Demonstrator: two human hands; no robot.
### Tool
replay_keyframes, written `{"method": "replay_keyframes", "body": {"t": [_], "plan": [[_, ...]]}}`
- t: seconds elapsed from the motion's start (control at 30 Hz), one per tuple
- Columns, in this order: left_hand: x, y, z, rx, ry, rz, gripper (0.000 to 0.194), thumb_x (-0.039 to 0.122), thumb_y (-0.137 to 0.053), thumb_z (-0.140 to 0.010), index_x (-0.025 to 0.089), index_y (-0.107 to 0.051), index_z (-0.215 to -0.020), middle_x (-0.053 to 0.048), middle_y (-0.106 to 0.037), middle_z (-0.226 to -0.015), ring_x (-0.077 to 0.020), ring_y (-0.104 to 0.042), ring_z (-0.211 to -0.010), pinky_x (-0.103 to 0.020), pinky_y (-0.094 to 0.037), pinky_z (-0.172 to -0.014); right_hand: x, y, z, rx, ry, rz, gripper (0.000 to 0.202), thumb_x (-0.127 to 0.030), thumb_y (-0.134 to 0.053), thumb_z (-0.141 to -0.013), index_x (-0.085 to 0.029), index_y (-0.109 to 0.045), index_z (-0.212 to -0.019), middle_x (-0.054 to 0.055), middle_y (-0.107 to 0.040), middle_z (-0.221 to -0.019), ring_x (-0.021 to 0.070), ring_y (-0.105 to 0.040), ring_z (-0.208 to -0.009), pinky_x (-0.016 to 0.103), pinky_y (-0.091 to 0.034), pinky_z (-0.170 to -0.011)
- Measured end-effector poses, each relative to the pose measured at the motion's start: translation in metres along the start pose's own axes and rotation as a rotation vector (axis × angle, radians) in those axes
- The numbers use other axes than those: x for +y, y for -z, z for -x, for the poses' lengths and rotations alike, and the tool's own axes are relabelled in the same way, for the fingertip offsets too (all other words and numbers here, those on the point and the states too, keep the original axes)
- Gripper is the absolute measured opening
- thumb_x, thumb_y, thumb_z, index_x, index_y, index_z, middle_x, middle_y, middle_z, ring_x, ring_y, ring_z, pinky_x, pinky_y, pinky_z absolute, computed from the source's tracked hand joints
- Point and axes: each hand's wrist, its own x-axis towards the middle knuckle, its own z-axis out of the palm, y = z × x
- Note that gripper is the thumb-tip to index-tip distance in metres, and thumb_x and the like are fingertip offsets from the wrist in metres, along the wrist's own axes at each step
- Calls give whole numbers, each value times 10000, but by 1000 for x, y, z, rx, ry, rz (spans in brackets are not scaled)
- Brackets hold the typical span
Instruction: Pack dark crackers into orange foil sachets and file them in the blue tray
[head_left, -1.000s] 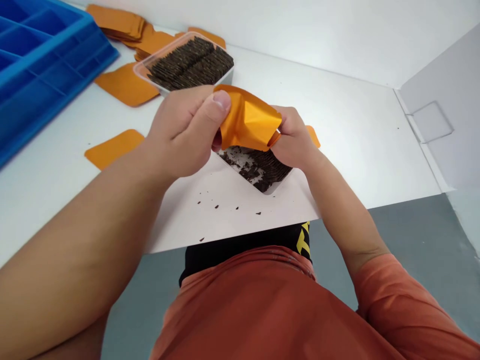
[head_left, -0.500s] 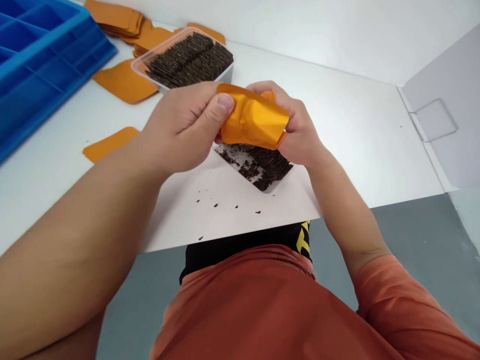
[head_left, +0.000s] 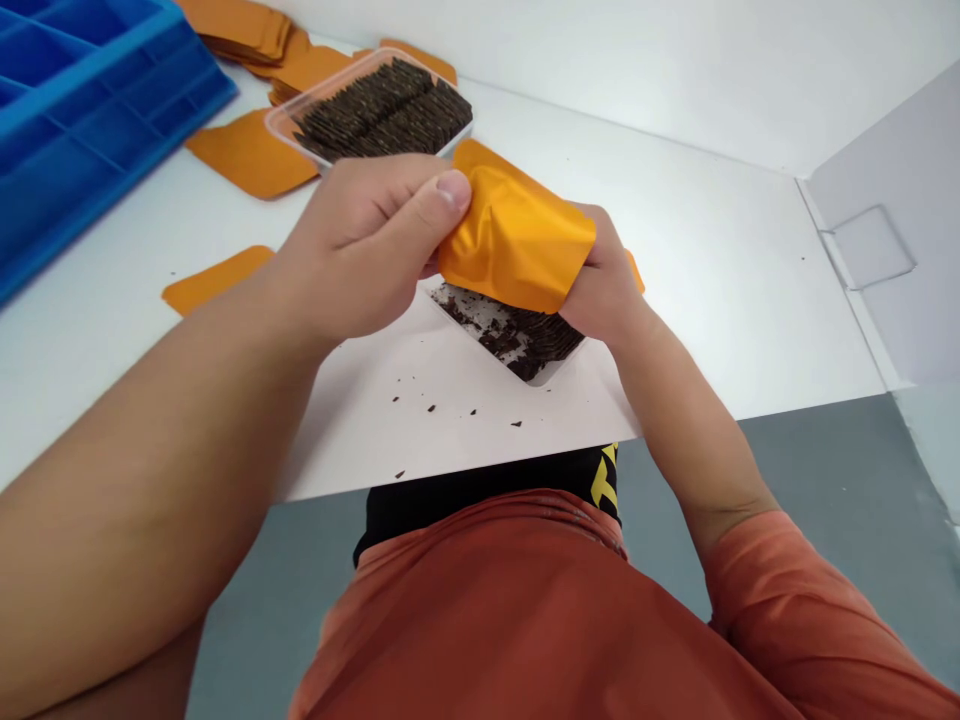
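A blue crate (head_left: pixel 146 110) far left; our pouch (head_left: pixel 517 232) part-hides the near tub (head_left: pixel 550 374) and shows broader than before. Left hand (head_left: pixel 367 240) pinches it; right hand (head_left: pixel 606 285)'s grip we can't tell.

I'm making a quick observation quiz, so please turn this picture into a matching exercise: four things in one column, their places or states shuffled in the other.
1. shiny pouch
2. blue crate
3. far tub
4. crumbs

A. packed with dark slices
B. scattered on the white tabletop
C. held by the left hand
D. at the picture's upper left

Pairs: 1-C, 2-D, 3-A, 4-B
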Motion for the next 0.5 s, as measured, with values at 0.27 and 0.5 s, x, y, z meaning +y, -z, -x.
{"method": "replay_keyframes", "body": {"t": [0.27,0.5], "plan": [[9,-6,0,5,-54,-43,799,923,-313,-1044,200,-528,-780,26,-393,-652,-100,-469,-621,-337,-522,-652,-15,9,-2,-102,-140,-104,404,-509,-823,-722,-288,-487,-753,-9,-576,-798,187,-580,-838,371,-605,-789],[11,-6,-1,65,-97,-43,774,909,-338,-1045,208,-463,-740,26,-360,-646,-84,-402,-598,-297,-429,-600,-3,5,-2,24,-140,19,333,-487,-770,-757,-293,-503,-708,-3,-529,-711,179,-587,-750,342,-602,-666]]}}
